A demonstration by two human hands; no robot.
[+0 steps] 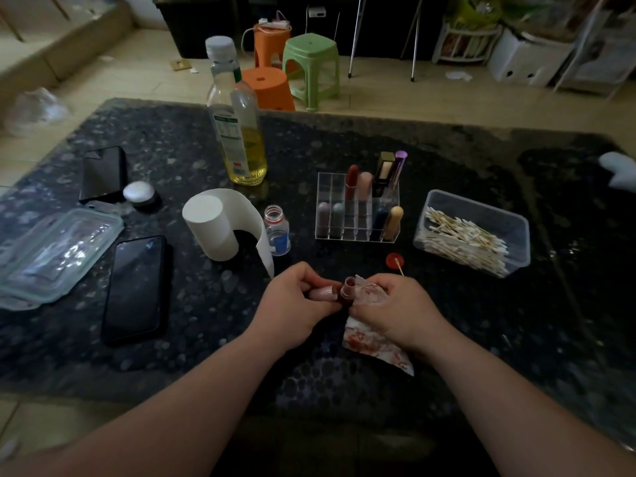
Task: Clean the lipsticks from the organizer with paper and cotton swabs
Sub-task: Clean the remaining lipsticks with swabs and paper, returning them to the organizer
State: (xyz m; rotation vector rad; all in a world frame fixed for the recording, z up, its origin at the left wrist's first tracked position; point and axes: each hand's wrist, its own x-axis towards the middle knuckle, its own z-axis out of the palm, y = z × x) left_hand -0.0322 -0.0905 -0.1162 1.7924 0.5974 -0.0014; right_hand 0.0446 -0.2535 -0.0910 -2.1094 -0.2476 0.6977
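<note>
Surface: dark speckled tabletop (481, 339) is carrying the organizer (347, 232) at 1 o'clock.
Room: stools (311, 63) are standing at 12 o'clock.
Left hand (292, 304): is gripping a lipstick (346, 292).
Right hand (395, 304): is clutching stained paper (375, 346).

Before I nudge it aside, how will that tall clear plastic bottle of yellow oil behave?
The tall clear plastic bottle stands upright and narrow, so a push near its cap would probably tip it. Oil fills only its lower part, so a low push likely slides it steadily.
</note>
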